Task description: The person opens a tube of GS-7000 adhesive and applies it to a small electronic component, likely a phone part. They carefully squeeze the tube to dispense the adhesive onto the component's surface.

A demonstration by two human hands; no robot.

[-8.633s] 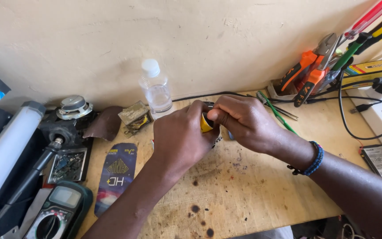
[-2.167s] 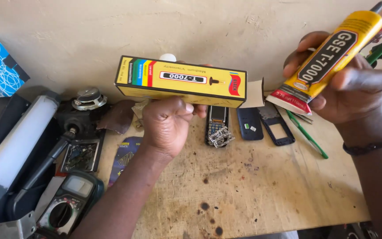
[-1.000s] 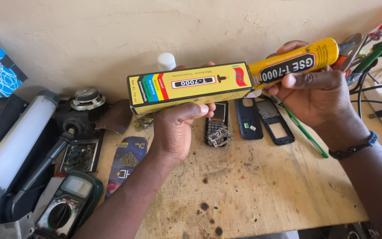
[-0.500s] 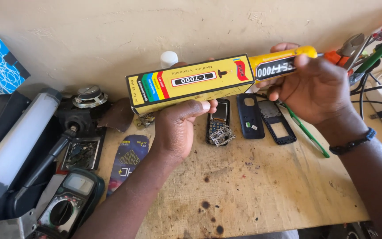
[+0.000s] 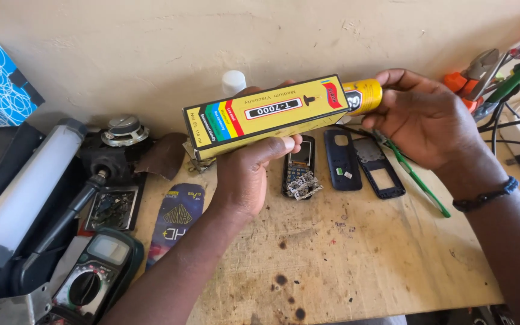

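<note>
Left hand [image 5: 249, 174] gripping yellow carton [image 5: 266, 115] at frame centre, above the bench; right hand [image 5: 422, 117] closed around yellow glue tube [image 5: 363, 96], mostly inside the carton's right end.

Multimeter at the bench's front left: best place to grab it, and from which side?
Grip the multimeter across its long dark-green sides near the middle, by the dial, coming from above. It lies flat, face up, so both edges look free there. Its lower end is partly covered by a metal piece, and a black probe lies close on its left; approaching from the right looks cleaner.
</note>
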